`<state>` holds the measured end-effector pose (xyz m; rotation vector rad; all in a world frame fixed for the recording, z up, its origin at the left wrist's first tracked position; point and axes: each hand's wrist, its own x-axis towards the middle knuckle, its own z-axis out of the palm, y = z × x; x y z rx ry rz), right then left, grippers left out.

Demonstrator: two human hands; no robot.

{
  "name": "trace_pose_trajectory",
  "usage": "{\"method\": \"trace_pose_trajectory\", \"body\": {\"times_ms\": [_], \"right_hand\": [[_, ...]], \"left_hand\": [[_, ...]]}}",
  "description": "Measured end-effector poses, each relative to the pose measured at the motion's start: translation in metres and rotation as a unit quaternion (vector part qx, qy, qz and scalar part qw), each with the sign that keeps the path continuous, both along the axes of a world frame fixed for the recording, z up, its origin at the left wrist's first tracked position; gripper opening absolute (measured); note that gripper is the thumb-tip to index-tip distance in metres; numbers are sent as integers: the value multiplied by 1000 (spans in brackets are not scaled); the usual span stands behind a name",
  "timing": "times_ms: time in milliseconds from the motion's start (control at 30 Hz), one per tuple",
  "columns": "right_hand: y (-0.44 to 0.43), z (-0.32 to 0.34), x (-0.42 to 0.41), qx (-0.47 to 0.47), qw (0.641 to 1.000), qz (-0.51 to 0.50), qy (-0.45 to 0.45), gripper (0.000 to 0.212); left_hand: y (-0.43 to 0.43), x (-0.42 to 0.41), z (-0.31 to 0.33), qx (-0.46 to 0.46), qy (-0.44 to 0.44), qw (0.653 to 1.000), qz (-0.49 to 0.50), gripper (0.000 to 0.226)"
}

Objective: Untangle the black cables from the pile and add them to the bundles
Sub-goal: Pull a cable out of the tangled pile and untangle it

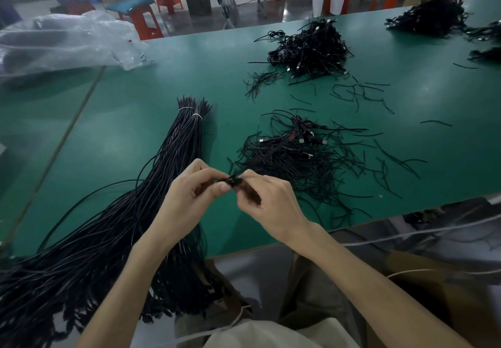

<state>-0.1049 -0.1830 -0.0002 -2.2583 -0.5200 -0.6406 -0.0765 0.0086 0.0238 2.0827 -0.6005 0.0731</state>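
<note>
Green worktable point(135, 82), with both hands pinching one small folded black cable point(233, 181) just above its near edge.

Held at the centre, the black cable runs roughly 9 to 3 o'clock between the fingertips: the left hand point(187, 196) nips its left end with thumb and curled fingers, and the right hand point(268, 204) nips its right end. Just behind it, toward 1 o'clock, lies the tangled pile point(292, 158). The bundles point(173, 163) lie at 9 o'clock, long axis from 7 to 12, tips pointing at 12 under white ties point(196, 115), tails fanning over the edge at 7. Short black strands point(357, 93) scatter toward 2, and a second pile point(309, 46) sits at 1. Bare green opens from 9 to 11, up to a plastic bag point(62, 41). The table's near edge climbs from 6 toward 3.
</note>
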Motion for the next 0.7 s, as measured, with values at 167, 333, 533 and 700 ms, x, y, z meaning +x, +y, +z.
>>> {"method": "trace_pose_trajectory", "body": {"times_ms": [167, 333, 533, 700], "right_hand": [[6, 0, 1, -9, 998, -24, -63, 16], [3, -5, 8, -156, 970, -23, -186, 21], [1, -10, 3, -103, 985, -26, -136, 19], [1, -6, 2, -50, 996, -17, -77, 15]], "left_hand": [[-12, -3, -1, -41, 97, 994, 32, 45], [-8, -1, -3, -95, 235, 966, 50, 33], [8, -2, 0, -115, 182, 974, -69, 32], [14, -4, 2, -96, 147, 977, -123, 61]]}}
